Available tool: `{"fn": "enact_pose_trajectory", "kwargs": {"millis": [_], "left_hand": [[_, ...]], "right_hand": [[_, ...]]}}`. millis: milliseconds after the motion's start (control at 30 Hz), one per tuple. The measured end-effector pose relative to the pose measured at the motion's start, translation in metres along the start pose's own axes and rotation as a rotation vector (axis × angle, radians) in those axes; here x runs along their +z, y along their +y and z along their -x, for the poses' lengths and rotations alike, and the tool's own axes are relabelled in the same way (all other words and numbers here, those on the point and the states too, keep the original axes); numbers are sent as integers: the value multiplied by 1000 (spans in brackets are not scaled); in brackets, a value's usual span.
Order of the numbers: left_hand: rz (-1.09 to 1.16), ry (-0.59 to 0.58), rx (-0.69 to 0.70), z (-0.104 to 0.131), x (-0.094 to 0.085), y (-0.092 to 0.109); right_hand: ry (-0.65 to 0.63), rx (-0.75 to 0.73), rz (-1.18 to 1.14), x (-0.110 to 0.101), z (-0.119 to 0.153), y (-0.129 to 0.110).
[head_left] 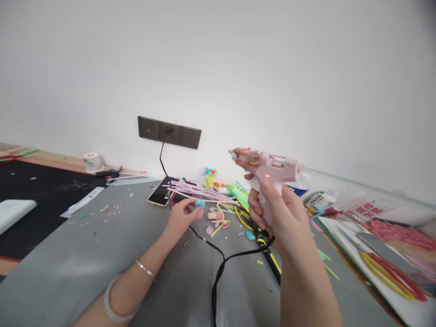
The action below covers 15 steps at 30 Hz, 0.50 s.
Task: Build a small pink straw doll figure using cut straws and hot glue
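My right hand [272,204] is wrapped round the handle of a pink hot glue gun [281,168]. Its stained nozzle points left, and a small orange light glows on its side. Between the fingertips of my left hand [182,214] is a small blue and pink piece [200,205]; its exact kind is unclear. Just right of that hand lie a pink and cream figure-like piece [215,215] and a flat pink disc [209,230]. Behind them stretches a bundle of lilac pipe cleaners [200,190]. Black-and-yellow pliers [269,254] rest below the glue gun.
A black cord [220,272] loops across the grey mat [112,245] in front. Phones [160,193] lie near the wall socket [169,132]. Scissors [384,268] with red and yellow handles lie at right. A small colourful figure [210,176] stands against the wall.
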<state>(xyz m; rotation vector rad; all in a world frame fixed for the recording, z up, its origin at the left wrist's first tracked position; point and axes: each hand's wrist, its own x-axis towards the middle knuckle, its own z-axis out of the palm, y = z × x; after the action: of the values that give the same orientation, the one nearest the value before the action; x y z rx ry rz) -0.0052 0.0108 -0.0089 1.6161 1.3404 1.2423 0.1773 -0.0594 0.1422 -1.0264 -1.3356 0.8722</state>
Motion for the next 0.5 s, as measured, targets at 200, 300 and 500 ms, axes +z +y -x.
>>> {"fn": "enact_pose_trajectory", "kwargs": {"millis": [200, 300, 500], "left_hand": [[-86, -81, -15, 8, 9, -2], [-105, -135, -18, 15, 13, 0], [-99, -215, -8, 21, 16, 3]], "right_hand": [[-162, -13, -78, 41, -14, -19], [-249, 11, -120, 68, -21, -19], [-371, 90, -84, 91, -28, -8]]}}
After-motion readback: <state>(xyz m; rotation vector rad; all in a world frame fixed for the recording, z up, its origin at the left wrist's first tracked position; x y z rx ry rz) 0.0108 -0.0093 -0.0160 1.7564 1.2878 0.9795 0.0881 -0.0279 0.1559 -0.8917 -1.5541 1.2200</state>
